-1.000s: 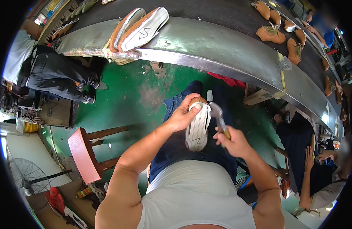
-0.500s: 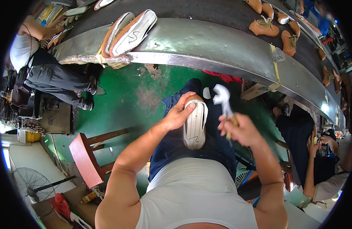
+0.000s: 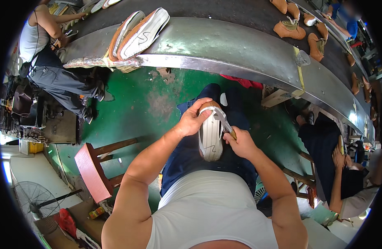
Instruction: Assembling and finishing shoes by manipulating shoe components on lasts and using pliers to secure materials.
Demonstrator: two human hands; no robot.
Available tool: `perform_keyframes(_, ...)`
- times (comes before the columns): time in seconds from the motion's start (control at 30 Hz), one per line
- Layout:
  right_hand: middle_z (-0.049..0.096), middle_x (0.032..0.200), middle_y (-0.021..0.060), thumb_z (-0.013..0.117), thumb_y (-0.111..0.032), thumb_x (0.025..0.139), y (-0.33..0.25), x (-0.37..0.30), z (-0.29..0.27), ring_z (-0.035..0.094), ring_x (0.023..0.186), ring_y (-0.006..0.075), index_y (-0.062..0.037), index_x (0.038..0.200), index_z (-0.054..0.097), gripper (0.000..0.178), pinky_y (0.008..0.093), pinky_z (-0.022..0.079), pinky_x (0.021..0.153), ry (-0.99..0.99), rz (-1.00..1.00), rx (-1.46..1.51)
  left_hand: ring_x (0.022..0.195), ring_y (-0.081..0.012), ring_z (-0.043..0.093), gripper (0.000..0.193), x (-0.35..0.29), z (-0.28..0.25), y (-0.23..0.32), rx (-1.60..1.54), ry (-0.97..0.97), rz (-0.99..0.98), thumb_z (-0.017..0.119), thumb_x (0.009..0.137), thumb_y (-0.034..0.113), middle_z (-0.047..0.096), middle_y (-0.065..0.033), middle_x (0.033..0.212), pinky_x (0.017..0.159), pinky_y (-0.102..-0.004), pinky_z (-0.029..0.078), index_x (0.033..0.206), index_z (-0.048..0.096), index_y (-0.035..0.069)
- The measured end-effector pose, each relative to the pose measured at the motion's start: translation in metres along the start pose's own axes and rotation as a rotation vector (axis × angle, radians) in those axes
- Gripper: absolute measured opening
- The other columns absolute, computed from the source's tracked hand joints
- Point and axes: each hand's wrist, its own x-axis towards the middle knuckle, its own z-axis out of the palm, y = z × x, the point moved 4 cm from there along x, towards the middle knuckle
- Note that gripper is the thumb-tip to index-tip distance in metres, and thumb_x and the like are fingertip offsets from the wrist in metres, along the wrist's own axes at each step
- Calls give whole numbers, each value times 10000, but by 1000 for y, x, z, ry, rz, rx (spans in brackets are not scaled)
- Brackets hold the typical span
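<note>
A shoe (image 3: 210,135) rests sole-up across my thighs, its pale underside marked with a dark squiggle and its brown upper showing at the far end. My left hand (image 3: 196,118) is closed around the left side of that far end, thumb on the underside. Wrapped round yellowish handles, my right hand (image 3: 240,142) grips metal lasting pincers (image 3: 224,121). Their silver head meets the shoe near its far right edge; whether the jaws have caught any material is too small to tell.
A metal-edged workbench (image 3: 224,45) curves across ahead, with a pair of brown shoes (image 3: 143,35) at left and several brown shoe uppers (image 3: 289,29) at right. A reddish wooden stool (image 3: 93,172) and a fan (image 3: 33,201) are at left. Co-workers (image 3: 43,54) stand or sit on both sides.
My right hand has come down and left, bringing the raised pincers onto the far end of the shoe. My left hand keeps its hold. The co-worker at left has shifted an arm along the bench.
</note>
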Motion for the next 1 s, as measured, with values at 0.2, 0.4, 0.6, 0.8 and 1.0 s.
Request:
perform_keyframes(0.2,684,833,186,601,-178,958,-24,-16,-8,674,767,376,8,1045,578,206,434,530,707,50,74,-266,1130,-151,550,454,-1,1,4,-27,-34,-26,628,997,192,596,-66,1230,988,-311,469,1420,475,132)
perform_keyframes(0.4,673,833,148,573,-172,977,-27,-12,-33,670,649,266,9,1056,546,200,360,533,597,-192,227,-276,1107,-138,572,415,7,6,-2,-50,84,-109,618,996,150,614,-60,1205,976,-301,480,1389,507,79)
perform_keyframes(0.6,657,761,133,552,-260,1001,-61,-5,-44,640,547,212,17,1026,528,279,364,512,542,-26,197,241,1084,-148,594,444,8,7,4,-6,44,-103,637,976,145,635,-65,1200,958,-305,489,1399,508,103)
perform_keyframes(0.8,644,721,89,488,-315,1041,-10,8,-30,666,677,173,-11,926,572,335,332,507,620,-247,353,164,1166,-180,572,514,18,-1,-6,-107,-45,-119,621,965,82,610,-105,1288,1024,-327,459,1447,450,35)
perform_keyframes(1.0,650,890,75,359,-374,1089,27,57,-8,445,550,33,-42,1180,501,373,185,335,452,571,-155,743,1182,-210,582,521,68,21,-57,-121,-111,-398,570,991,142,597,-112,1309,1014,-338,469,1480,412,58)
